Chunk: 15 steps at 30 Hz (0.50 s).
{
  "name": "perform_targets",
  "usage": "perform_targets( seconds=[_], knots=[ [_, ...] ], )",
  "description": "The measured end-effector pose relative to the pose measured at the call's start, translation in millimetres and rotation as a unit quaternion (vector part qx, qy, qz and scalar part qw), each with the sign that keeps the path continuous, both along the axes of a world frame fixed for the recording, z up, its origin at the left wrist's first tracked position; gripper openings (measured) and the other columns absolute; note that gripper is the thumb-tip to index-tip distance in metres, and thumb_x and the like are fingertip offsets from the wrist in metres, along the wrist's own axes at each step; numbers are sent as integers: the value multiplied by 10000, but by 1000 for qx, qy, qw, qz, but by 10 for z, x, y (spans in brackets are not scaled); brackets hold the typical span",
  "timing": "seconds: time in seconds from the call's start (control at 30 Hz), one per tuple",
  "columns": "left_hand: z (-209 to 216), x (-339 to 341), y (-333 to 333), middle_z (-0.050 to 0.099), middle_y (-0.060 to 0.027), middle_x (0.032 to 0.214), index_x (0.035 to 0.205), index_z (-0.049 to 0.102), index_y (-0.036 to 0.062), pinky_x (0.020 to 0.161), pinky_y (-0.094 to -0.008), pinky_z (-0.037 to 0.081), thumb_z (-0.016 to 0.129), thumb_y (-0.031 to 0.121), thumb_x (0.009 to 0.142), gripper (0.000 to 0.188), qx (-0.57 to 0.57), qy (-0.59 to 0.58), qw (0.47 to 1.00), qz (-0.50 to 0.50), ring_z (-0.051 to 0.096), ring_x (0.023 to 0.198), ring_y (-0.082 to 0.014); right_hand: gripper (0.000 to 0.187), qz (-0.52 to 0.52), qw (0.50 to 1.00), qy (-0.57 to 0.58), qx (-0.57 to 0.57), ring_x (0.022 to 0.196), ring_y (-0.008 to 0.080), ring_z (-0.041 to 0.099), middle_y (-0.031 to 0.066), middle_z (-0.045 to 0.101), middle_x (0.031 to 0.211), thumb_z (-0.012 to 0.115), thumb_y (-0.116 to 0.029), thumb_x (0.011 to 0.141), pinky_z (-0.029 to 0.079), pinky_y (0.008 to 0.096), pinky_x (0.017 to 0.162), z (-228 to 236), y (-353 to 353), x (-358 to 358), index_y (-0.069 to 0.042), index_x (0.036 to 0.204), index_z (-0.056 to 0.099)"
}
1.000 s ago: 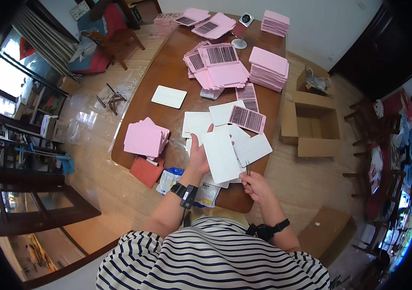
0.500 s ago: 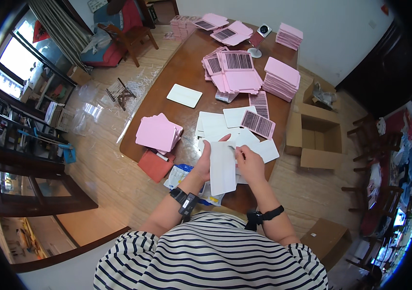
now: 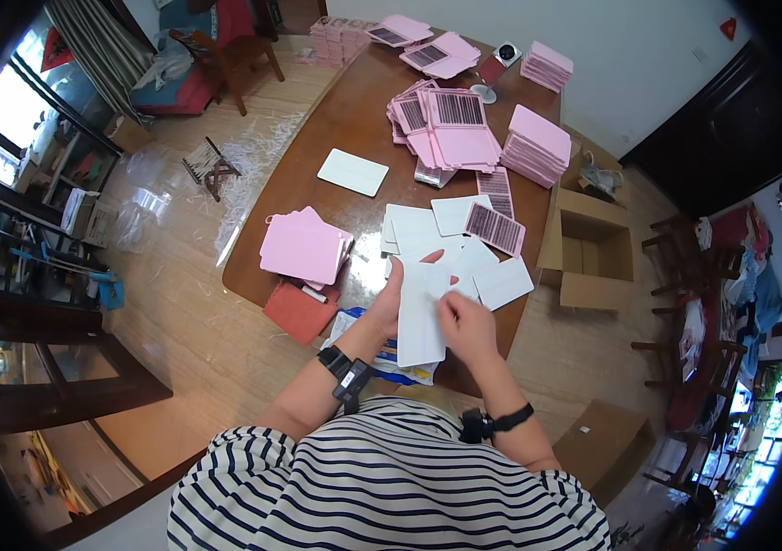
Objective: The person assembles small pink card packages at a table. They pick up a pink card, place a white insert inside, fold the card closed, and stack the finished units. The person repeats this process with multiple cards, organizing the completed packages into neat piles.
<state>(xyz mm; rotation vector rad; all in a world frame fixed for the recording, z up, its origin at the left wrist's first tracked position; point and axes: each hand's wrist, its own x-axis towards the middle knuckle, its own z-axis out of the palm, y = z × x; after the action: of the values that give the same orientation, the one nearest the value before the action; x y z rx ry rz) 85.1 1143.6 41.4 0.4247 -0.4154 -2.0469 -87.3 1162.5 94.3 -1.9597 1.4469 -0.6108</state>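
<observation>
Near the table's front edge my left hand (image 3: pixel 387 308) holds a long white paper sheet (image 3: pixel 419 323), thumb on the near face and fingers behind it. My right hand (image 3: pixel 467 323) is closed in a pinch at the sheet's right edge. A pale blur shows by its fingertips, and whatever lies in them cannot be made out. Beyond both hands, white cards (image 3: pixel 423 231) lie spread and overlapping. A blue, white and yellow plastic packet (image 3: pixel 409 374) sits partly hidden under the sheet.
On the wooden table (image 3: pixel 317 119), pink cards (image 3: pixel 299 243) are stacked left, with a red pouch (image 3: pixel 301 312) beneath. Pink pieces with dark striped panels (image 3: pixel 458 108) pile up farther off, near another pink stack (image 3: pixel 538 142). An open cardboard box (image 3: pixel 584 248) stands right.
My right hand has moved slightly down and toward the left along the sheet's right edge, with a blur at its fingertips. My left hand keeps its hold. The view has shifted a little.
</observation>
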Motion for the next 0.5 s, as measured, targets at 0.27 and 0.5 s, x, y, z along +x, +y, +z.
perform_targets(
  seconds=[0.27, 0.5],
  knots=[
    [-103, 207, -79, 524, -203, 1442, 1634, 220, 192, 1062, -516, 483, 222, 856, 902, 988, 17, 44, 996, -81, 567, 1275, -347, 229, -156, 987, -5, 25, 699, 353, 674, 150, 677, 751, 650, -269, 960, 514, 434, 619, -136, 449, -122, -56, 876, 657],
    [-52, 29, 58, 561, -160, 1395, 1630, 249, 221, 1023, -493, 515, 157, 852, 899, 970, 25, 23, 990, -136, 594, 1213, -292, 226, -78, 996, -35, 12, 696, 376, 659, 156, 660, 762, 648, -277, 958, 502, 444, 606, -31, 410, 153, -68, 872, 650]
  ],
)
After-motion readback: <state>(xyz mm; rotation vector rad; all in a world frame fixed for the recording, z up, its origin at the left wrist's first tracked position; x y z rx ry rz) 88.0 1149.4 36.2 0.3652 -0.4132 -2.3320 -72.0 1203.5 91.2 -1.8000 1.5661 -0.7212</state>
